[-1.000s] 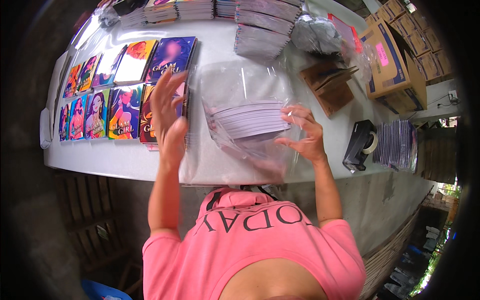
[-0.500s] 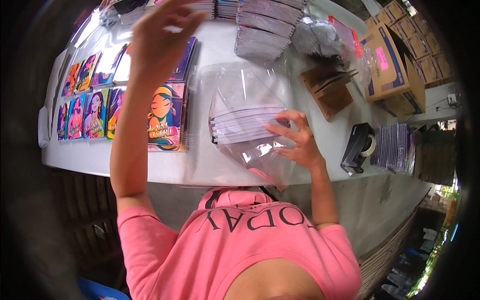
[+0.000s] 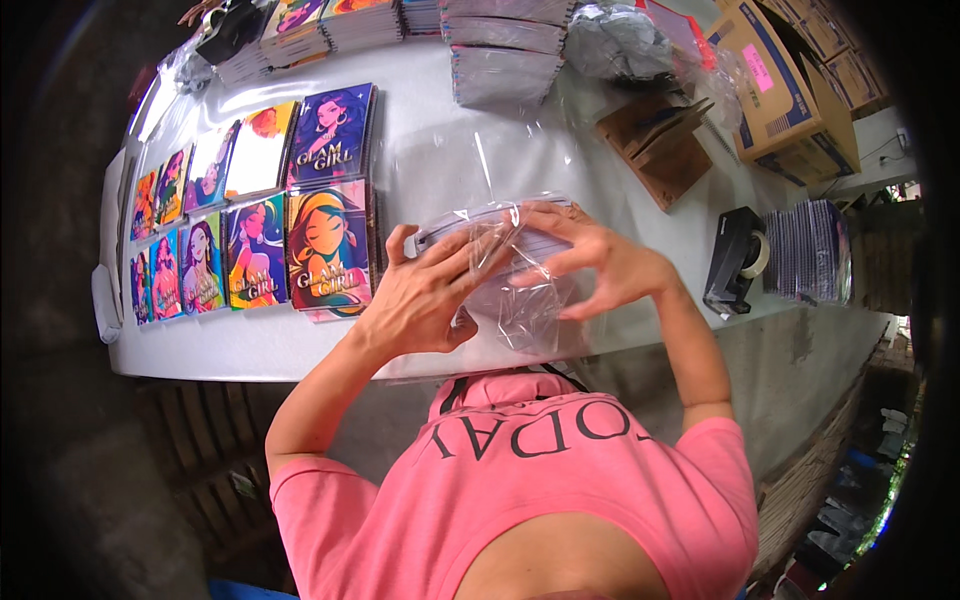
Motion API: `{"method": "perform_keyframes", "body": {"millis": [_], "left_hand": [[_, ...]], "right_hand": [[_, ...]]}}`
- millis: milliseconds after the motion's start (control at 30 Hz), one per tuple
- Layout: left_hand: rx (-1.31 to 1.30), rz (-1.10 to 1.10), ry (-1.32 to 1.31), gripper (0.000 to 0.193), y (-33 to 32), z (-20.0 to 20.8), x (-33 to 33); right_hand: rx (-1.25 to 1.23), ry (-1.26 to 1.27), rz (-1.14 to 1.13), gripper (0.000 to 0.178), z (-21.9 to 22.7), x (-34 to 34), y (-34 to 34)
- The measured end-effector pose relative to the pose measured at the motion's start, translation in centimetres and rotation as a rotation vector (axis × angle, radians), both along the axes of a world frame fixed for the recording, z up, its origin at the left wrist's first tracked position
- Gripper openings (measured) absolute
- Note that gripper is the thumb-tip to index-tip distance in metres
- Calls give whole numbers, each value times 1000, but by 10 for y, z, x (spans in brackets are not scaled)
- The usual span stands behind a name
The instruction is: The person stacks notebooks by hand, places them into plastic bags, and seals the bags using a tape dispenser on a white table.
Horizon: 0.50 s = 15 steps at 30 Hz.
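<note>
In front of me on the table lies a bundle of stacked notebooks (image 3: 545, 243), edges showing, inside a clear plastic bag (image 3: 530, 315). My left hand (image 3: 430, 295) rests with outstretched fingers on the film at the bundle's left side, its thumb apart. On the right side, my right hand (image 3: 605, 265) has its fingers spread, with fingertips touching the wrapped bundle and the thumb low near loose film. Both hands are open. Part of the bundle is hidden under the fingers and shiny creases.
Rows of colourful illustrated notebooks (image 3: 330, 245) lie to the left. Tall notebook stacks (image 3: 500, 75) stand at the back. To the right are a brown wooden stand (image 3: 650, 160), a cardboard box (image 3: 790, 110), a black tape dispenser (image 3: 735, 265) and another notebook stack (image 3: 810, 250).
My left hand has come down from above the left notebooks onto the bag. The loose film now lies folded over the bundle. My right hand has shifted slightly inward and up.
</note>
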<state>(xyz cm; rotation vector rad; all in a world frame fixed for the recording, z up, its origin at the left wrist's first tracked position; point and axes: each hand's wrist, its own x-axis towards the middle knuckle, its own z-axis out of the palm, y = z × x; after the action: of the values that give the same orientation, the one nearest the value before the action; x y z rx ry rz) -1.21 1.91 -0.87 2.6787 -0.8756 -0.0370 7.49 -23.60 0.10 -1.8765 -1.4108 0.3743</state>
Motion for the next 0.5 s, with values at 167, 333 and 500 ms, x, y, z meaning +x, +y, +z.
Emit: {"method": "perform_keyframes", "body": {"millis": [167,333,500], "left_hand": [[119,-29,5,101,0,3,-1],[127,-76,58,101,-4,15,7],[176,-97,125,101,-5,22,13]], "right_hand": [[120,625,-405,42,2,40,-10],[177,493,-318,14,-2,65,64],[546,358,-438,15,24,59,57]]}}
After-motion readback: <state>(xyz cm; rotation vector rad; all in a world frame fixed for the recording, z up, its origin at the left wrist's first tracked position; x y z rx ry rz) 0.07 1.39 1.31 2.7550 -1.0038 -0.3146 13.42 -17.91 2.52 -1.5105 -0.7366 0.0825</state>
